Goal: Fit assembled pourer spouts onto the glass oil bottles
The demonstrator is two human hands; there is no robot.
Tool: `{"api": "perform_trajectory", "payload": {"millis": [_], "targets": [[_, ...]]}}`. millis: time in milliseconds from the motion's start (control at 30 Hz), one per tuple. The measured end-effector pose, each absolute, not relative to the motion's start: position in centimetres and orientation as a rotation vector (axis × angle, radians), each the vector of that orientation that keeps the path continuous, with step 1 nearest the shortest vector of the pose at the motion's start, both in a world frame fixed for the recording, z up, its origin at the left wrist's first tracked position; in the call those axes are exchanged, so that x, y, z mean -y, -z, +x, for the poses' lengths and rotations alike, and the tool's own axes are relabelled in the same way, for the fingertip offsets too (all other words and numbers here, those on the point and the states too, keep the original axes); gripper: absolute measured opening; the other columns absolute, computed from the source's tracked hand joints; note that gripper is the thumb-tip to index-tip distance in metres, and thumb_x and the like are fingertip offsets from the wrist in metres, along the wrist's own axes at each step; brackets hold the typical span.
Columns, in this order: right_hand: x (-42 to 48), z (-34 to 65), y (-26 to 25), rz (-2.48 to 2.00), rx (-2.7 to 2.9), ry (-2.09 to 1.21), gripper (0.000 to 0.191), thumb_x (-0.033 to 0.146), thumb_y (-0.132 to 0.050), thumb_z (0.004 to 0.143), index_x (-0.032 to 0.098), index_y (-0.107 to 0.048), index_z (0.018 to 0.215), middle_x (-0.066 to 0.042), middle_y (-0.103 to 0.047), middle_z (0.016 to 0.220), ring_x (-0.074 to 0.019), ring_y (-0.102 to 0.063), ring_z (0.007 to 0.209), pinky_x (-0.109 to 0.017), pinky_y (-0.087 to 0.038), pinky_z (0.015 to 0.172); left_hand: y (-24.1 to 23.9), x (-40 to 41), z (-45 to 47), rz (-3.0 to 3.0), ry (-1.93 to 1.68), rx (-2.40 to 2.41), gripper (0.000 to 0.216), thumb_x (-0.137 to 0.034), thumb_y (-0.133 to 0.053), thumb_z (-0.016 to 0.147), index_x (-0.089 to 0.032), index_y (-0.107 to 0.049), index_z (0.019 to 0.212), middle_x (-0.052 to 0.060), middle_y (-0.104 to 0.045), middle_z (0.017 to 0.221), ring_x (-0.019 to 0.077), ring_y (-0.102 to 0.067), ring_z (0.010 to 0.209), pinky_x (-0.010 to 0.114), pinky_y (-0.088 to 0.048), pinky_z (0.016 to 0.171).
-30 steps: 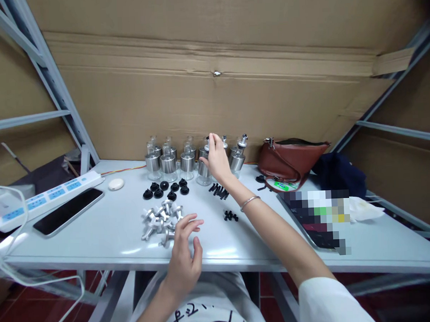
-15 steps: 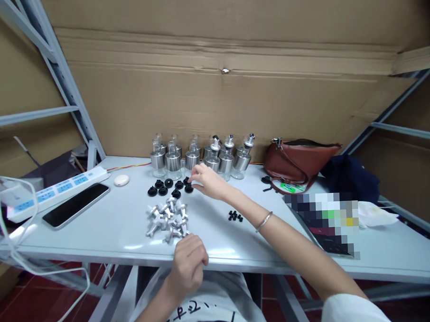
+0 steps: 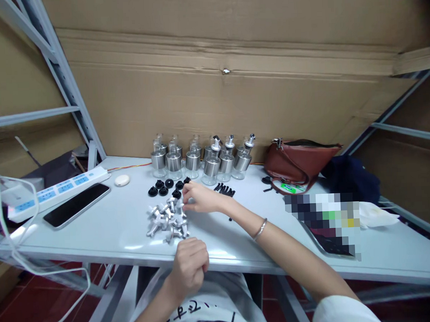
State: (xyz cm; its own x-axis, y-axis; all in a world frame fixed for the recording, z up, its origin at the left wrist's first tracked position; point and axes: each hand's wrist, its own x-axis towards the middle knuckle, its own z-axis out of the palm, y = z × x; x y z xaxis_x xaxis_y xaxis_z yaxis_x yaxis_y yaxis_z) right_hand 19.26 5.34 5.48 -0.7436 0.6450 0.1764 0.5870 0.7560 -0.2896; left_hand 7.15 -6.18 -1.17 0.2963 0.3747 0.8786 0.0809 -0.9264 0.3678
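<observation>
My right hand (image 3: 200,198) reaches across the pale table (image 3: 107,232) with its fingertips pinched together at the far right edge of a pile of silver spout parts (image 3: 166,220), just below a cluster of black round caps (image 3: 165,187). What the pinch holds is too small to see. My left hand (image 3: 190,264) is curled into a fist at the table's front edge, just below the pile, its contents hidden. A row of glass bottles with steel collars (image 3: 197,158) stands at the back; the three on the right carry spouts.
Short black sticks (image 3: 225,189) lie right of the caps. A brown bag (image 3: 300,161), dark cloth (image 3: 354,181) and a blurred-out tablet (image 3: 326,222) fill the right side. A phone (image 3: 76,205), a power strip (image 3: 54,191) and a white oval case (image 3: 122,180) lie on the left.
My right hand left the bottles, dipped to the black caps, then drew back toward the silver pile with fingers pinched. My left hand closed from spread fingers into a fist and pulled to the table edge.
</observation>
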Motion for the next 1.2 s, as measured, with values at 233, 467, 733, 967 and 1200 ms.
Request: {"api": "perform_trajectory", "payload": {"millis": [233, 467, 733, 967, 1200], "targets": [[-1.5, 21.3, -7.0, -1.127, 2.517, -0.243, 0.017, 0.014, -0.054, 0.088, 0.014, -0.066, 0.076, -0.008, -0.061, 0.078, -0.0201, -0.053, 0.078, -0.034, -0.040, 0.074, 1.4, 6.5, 7.2, 2.216, -1.803, -0.499, 0.029, 0.001, -0.031, 0.084, -0.020, -0.048, 0.072, -0.002, -0.042, 0.053, 0.0115, -0.041, 0.048, 0.025, -0.032, 0.047], [4.9, 21.4, -5.7, -1.090, 1.818, -1.270, 0.033, 0.046, -0.052, 0.088, 0.018, -0.059, 0.072, 0.001, -0.056, 0.065, -0.0136, -0.048, 0.061, -0.027, -0.038, 0.062, 2.4, 6.3, 7.7, 1.844, -2.061, -0.975, 0.032, -0.006, -0.056, 0.083, -0.023, -0.052, 0.110, 0.006, -0.050, 0.109, 0.0192, -0.054, 0.108, 0.036, -0.050, 0.091], [6.3, 22.9, -3.7, -1.172, 1.585, -1.290, 0.024, 0.041, -0.061, 0.080, 0.019, -0.064, 0.073, 0.000, -0.060, 0.068, -0.0140, -0.051, 0.063, -0.027, -0.038, 0.063, 2.4, 6.4, 7.8, 1.725, -1.689, -0.792, 0.028, -0.020, -0.052, 0.093, -0.023, -0.044, 0.119, 0.007, -0.066, 0.108, 0.0166, -0.066, 0.099, 0.030, -0.055, 0.084], [6.0, 23.1, -5.1, -1.098, 1.748, -0.894, 0.010, 0.024, -0.061, 0.084, 0.020, -0.069, 0.088, -0.003, -0.064, 0.080, -0.0136, -0.057, 0.070, -0.023, -0.041, 0.057, 2.5, 6.4, 7.5, 1.745, -1.636, -0.847, 0.016, -0.034, -0.040, 0.098, -0.021, -0.047, 0.102, 0.004, -0.066, 0.091, 0.0132, -0.068, 0.079, 0.024, -0.054, 0.069], [6.3, 24.3, -5.9, -1.029, 2.007, -0.658, 0.014, 0.028, -0.059, 0.089, 0.019, -0.069, 0.092, -0.003, -0.065, 0.083, -0.0130, -0.057, 0.073, -0.023, -0.042, 0.062, 2.3, 6.6, 6.9, 1.742, -1.459, -0.848, 0.018, -0.034, -0.036, 0.099, -0.021, -0.048, 0.104, 0.003, -0.063, 0.091, 0.0141, -0.065, 0.078, 0.027, -0.053, 0.070]]}}
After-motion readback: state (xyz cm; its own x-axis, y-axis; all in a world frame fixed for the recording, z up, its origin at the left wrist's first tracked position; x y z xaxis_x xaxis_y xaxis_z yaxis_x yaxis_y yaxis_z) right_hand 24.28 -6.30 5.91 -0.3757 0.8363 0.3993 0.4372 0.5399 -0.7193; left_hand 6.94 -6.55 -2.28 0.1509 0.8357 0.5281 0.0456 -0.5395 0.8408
